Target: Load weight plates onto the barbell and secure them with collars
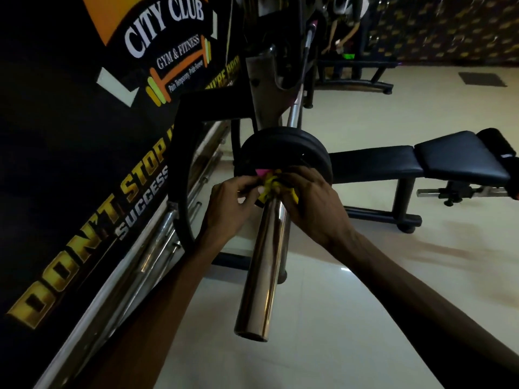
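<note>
The chrome barbell sleeve (266, 265) points toward me at centre frame. Black weight plates (283, 150) sit on it, pushed to the inner end. A yellow collar (271, 185) wraps the sleeve right against the plates, with a pink tag beside it. My left hand (233, 206) pinches the collar's left side. My right hand (311, 203) grips its right side. Fingers hide most of the collar.
A black banner wall (84, 164) with several chrome bars leaning along it fills the left. A black padded bench (421, 161) stands at right on the tiled floor (365, 276). The rack upright (264, 88) rises behind the plates. Another person bends over equipment at the far back.
</note>
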Tool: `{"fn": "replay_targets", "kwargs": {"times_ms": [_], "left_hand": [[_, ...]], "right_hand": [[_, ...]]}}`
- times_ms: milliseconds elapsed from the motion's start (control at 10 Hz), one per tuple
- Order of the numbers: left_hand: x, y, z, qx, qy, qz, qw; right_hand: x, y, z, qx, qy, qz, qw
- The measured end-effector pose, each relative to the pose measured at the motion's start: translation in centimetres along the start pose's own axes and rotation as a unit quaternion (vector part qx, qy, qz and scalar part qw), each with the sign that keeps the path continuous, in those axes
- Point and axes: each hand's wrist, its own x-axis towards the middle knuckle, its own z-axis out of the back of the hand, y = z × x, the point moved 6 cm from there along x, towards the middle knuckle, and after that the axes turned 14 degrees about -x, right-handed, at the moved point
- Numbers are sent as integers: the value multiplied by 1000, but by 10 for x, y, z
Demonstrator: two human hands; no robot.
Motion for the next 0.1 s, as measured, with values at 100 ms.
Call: {"fn": "replay_targets", "kwargs": {"times_ms": [100], "left_hand": [[-8,0,17,19,-50,20,998]], "right_hand": [[10,5,-3,-24,23,23,999]]}}
